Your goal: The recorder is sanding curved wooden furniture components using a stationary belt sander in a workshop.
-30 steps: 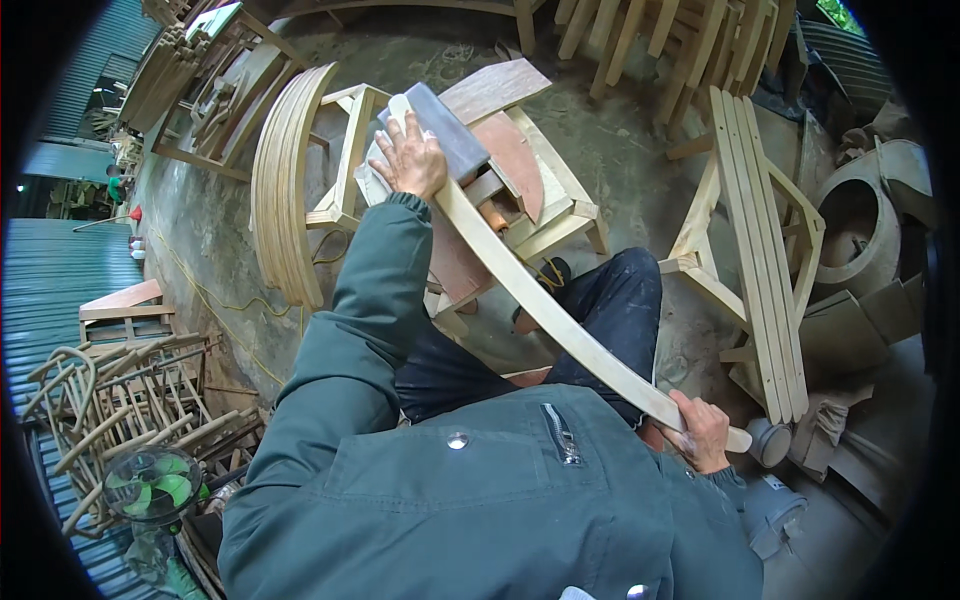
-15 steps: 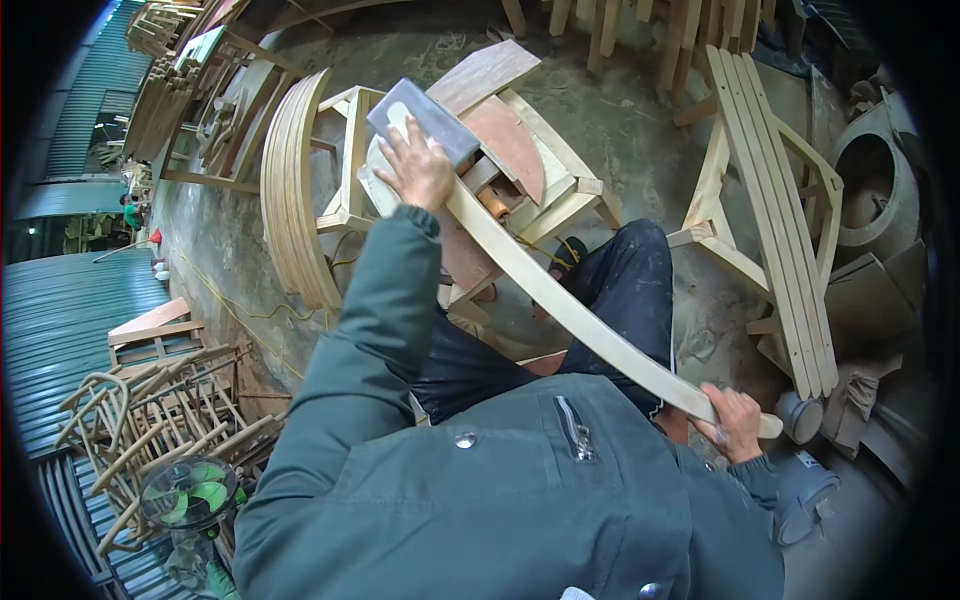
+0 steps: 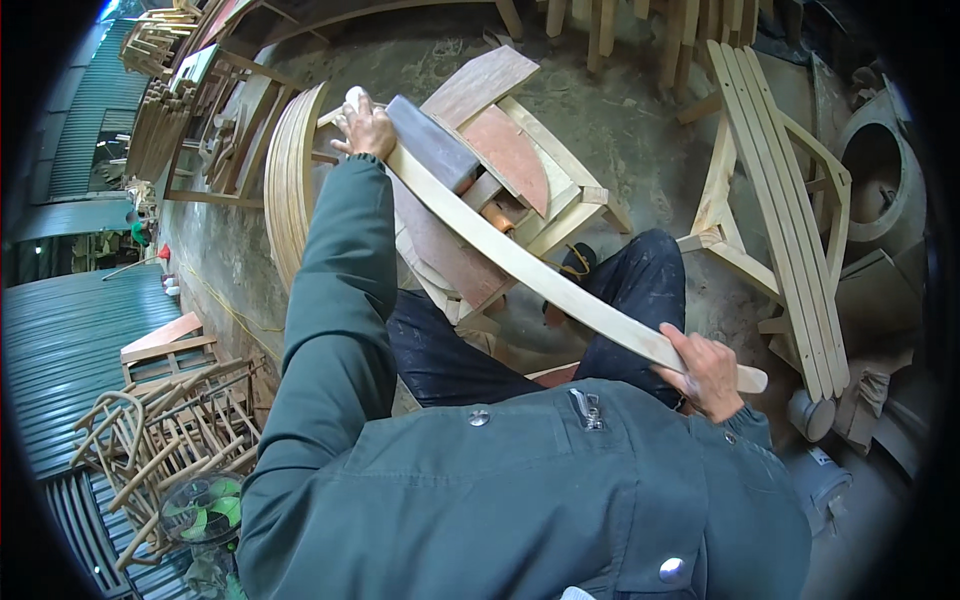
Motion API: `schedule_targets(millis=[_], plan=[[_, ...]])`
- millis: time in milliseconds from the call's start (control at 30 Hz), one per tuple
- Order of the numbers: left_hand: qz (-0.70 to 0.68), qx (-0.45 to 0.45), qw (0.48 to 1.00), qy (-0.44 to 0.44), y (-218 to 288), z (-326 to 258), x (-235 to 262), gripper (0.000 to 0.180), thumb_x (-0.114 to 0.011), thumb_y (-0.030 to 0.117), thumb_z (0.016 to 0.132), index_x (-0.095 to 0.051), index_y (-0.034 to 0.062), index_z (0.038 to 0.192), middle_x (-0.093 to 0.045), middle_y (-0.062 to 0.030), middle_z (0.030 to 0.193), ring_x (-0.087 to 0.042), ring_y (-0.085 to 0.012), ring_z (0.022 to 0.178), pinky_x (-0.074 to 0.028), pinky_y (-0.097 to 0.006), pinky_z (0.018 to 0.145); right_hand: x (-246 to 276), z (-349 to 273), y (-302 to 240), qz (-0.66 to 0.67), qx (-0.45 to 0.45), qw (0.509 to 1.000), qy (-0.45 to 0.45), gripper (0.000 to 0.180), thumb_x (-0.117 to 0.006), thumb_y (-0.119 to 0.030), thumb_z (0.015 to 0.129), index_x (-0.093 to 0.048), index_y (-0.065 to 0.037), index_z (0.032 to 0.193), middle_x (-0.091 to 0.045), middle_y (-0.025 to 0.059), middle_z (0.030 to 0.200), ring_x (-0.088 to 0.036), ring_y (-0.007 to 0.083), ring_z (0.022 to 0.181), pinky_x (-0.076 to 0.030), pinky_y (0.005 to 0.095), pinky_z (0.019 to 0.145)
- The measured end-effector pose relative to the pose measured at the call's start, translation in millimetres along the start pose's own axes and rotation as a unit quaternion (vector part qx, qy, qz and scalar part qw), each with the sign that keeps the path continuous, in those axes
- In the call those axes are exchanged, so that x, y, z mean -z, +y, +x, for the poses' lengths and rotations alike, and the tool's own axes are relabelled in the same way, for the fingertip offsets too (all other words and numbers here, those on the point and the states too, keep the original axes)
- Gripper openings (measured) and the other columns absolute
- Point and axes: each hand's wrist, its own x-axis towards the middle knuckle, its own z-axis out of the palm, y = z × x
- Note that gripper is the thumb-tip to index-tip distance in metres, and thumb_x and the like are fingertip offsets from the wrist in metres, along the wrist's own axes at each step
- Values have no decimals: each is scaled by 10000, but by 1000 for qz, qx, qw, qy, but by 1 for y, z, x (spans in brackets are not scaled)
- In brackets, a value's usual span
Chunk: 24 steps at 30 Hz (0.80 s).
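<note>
A long, pale, gently curved wooden slat (image 3: 540, 272) slants across my lap from far left to near right. My left hand (image 3: 366, 128) is closed around its far end, a tip poking out past the fingers. Near the other end my right hand (image 3: 706, 372) grips it, with a short rounded stub beyond. Just right of my left hand lies a grey, smooth, box-shaped block with a rounded edge (image 3: 430, 140), mounted on a low wooden stand (image 3: 560, 225); the slat passes along its near side. An orange cylinder (image 3: 497, 216) shows inside the stand.
Curved wooden pieces (image 3: 292, 185) stand stacked at left. A slatted wooden frame (image 3: 775, 200) rises at right, beside a grey round housing (image 3: 880, 180). Chair frames (image 3: 165, 430) and a green-bladed fan (image 3: 203, 508) are at lower left. A yellow cord (image 3: 225, 300) runs along the floor.
My left hand has moved left, off the top of the grey block, and now grips the slat's end. The slat has shifted toward the left and away from me, my right hand moving with it.
</note>
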Motion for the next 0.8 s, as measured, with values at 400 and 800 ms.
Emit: schedule_targets(millis=[400,800], plan=[[-13,-20,999,22,40,-131,-19,689,-471,308,1021,-270,118,1652,-214,-302,1681,-131,-475,1586,-65,-754,1198,33,-112,37,-53,-6,998,-41,702,-856,-303,691,-644,-145,1341,-575,69,842,-608,275,734,-474,416,648],[-56,-39,997,47,-17,27,-16,679,-439,353,1015,-316,128,1643,-235,-284,1686,-195,-467,1575,-109,-742,1203,11,21,-12,-15,43,998,-44,826,-864,-227,688,-598,-273,1469,-577,63,892,-610,271,758,-489,410,653]])
